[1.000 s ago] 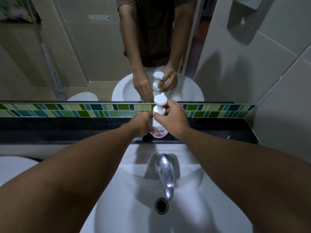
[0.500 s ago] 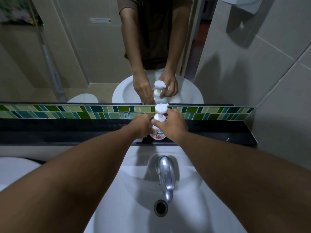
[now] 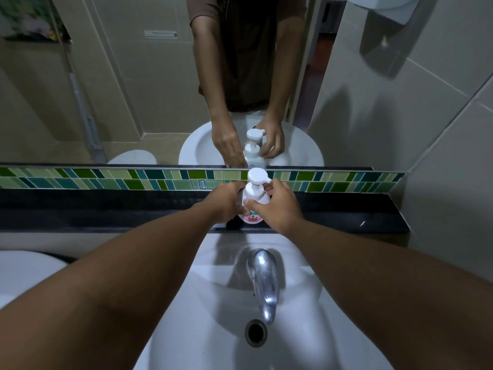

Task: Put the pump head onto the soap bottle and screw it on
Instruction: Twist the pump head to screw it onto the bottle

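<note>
A: Which step is this?

B: The screwing-on, I'd say. The pump (image 3: 255, 177) already sits on the bottle (image 3: 252, 209), upright, with its collar down on the neck. The bottle stands on the dark ledge (image 3: 106, 209) behind the sink (image 3: 213, 303), in front of the mirror (image 3: 133, 89).

A: What are the hands doing?

B: The left hand (image 3: 225, 202) is wrapped around the bottle's left side, fingers curled on the body, bracing it. The right hand (image 3: 274, 204) is at the collar: its thumb (image 3: 249, 202) lies across the front just under the collar, and its fingertips (image 3: 268, 187) reach round the far right side. So the collar sits between thumb and fingertips, and the nozzle sticks out just above those fingertips.

A: Clamped, or loose?

B: The left looks closed on the bottle. The right touches the collar, but I cannot tell how hard it pinches; it may be between turns.

A: Is the thread seated?

B: Hidden. The fingers cover the joint, and the reflection shows only the same pump standing straight between the hands, no visible tilt.

A: What does the next move call for?

B: Keeping the left hand firm so the bottle doesn't spin on the ledge, then a pinch and twist of the collar by the right hand, re-gripping as needed until it stops turning.
</note>
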`<state>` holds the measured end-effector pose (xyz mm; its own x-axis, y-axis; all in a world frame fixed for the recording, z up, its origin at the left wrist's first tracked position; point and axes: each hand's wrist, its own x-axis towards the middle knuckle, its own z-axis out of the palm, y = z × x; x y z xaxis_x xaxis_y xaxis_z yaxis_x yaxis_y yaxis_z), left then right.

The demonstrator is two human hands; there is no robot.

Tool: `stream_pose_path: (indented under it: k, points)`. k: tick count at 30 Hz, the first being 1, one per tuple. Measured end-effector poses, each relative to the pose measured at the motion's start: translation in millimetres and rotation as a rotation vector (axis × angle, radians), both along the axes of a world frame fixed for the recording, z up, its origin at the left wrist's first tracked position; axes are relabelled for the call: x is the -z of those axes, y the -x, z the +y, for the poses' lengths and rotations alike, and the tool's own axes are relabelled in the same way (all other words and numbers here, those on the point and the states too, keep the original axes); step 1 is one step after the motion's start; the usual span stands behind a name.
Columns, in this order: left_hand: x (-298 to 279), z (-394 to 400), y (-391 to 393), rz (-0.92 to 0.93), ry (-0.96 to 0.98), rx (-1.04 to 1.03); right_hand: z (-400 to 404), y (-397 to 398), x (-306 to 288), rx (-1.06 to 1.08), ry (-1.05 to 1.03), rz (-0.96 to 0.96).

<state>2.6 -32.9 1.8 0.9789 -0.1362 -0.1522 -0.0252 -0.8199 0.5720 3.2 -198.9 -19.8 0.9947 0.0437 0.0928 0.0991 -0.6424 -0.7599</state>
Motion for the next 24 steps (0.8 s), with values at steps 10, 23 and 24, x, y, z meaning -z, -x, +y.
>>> stream_pose_path:
  k: [10,23,24]
  points:
    - [1.0,0.5,0.6,0.002,0.019,-0.005,3.5,1.2,1.9,0.016,-0.020,-0.023]
    - [2.2,1.6,0.0,-0.016,0.016,0.001,5.6,3.4,4.1,-0.014,-0.031,-0.043]
    - [2.3,1.5,-0.1,-0.012,0.019,0.000,5.2,2.8,4.7,-0.012,-0.039,-0.052]
